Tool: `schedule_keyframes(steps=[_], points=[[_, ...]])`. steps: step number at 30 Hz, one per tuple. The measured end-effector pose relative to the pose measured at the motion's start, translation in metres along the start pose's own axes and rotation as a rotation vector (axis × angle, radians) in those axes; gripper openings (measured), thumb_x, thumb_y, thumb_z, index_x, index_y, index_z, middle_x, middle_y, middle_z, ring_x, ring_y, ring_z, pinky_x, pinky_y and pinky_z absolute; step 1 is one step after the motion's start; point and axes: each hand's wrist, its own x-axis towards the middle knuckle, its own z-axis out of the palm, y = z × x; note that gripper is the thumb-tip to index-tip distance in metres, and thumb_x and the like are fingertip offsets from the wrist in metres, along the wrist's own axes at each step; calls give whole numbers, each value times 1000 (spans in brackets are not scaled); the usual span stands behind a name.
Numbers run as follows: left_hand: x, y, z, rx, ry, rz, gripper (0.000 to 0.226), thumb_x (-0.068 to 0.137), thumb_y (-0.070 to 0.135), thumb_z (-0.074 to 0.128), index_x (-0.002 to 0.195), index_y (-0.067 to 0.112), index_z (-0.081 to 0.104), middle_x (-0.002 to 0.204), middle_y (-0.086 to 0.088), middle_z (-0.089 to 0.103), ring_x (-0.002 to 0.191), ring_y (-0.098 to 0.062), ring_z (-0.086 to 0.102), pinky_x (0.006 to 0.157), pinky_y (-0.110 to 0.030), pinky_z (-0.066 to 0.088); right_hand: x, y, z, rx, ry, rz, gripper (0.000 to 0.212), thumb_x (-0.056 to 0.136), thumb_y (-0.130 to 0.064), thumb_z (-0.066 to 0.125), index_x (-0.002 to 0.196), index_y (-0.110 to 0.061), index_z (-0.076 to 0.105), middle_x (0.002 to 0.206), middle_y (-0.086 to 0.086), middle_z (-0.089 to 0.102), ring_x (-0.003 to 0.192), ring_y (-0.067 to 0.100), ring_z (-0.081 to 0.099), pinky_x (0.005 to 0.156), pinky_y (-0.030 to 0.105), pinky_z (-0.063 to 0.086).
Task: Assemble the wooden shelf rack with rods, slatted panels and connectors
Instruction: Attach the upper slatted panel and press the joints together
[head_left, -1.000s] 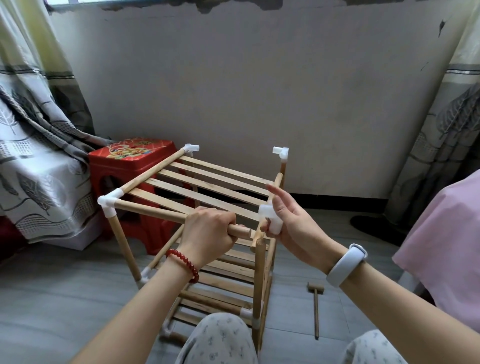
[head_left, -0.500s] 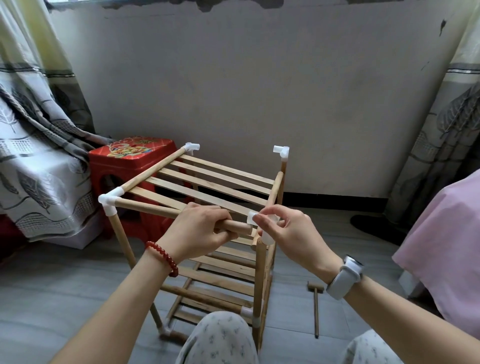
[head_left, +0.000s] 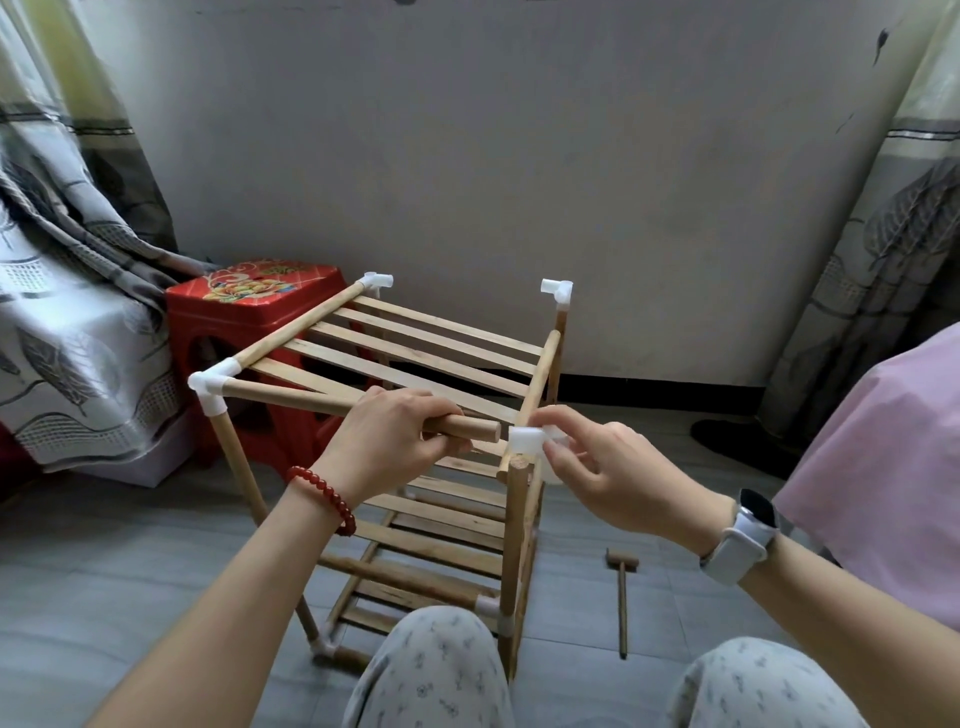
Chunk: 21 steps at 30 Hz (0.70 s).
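A person sits on the floor facing a half-built wooden rack (head_left: 415, 467), seen from a camera on their head. The left hand (head_left: 387, 441) is wrapped around the near top rod (head_left: 332, 402), fingers curled over it, close to its free right end. The right hand (head_left: 610, 467) pinches a white plastic corner connector (head_left: 527, 439) between thumb and fingertips, holding it just right of the rod's bare end and just above the top of the near right post (head_left: 514, 545).

A second ago the right hand held the connector further right, beside the side rail of the top slatted panel (head_left: 415, 353), with the fingers stretched out. Half a second ago it had come in toward the rod end. Now the connector sits almost in line with the rod, one open socket facing it, with a small gap between them. The left hand has slid a little along the rod, so its end now stands clear of the fingers.

My reading is that the connector is about to be pushed onto the rod end and post, closing the near right top corner. The far right corner (head_left: 557, 291) has a connector on its post, but the panel's rail hangs below it, so that joint looks unfinished too.

A small wooden mallet (head_left: 622, 597) lies on the floor to the right. A red plastic stool (head_left: 249, 306) stands far left; its top has a colourful printed pattern, but no writing there is readable. No brand or label is legible anywhere.
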Motion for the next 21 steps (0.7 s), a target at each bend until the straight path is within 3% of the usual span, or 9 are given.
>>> schedule_keyframes(steps=[3,7,13,18,21], points=[[0,0,0,-6,11,3,24,84,31,66,104,19,70,90,3,66,81,-14,57,81,-35,46,1,-2,0,-36,8,-35,35,99,-32,39,131,-20,45,85,-8,63,67,5,61,63,23,50],[0,0,-2,-22,-1,8,23,84,30,66,104,20,70,89,4,66,78,-11,56,80,-34,46,4,-3,8,-159,111,-44,36,98,-34,39,130,-19,47,65,-17,45,52,6,46,56,27,42],[-2,0,4,-51,6,33,20,82,29,68,98,17,71,84,4,66,74,-12,56,78,-38,46,4,-5,8,-369,151,-147,38,98,-38,39,131,-21,47,83,4,70,61,22,60,50,25,31],[5,6,7,-113,23,47,18,81,15,71,98,10,71,83,-3,68,75,-19,60,80,-48,47,14,-11,10,-375,165,-150,34,97,-33,44,122,-12,55,60,0,46,46,18,35,44,24,19],[4,3,7,-104,23,63,18,79,14,73,96,9,71,81,-3,68,74,-20,60,79,-49,46,18,-12,16,-339,153,-147,39,97,-38,42,127,-14,51,68,2,55,52,17,41,52,26,29]])
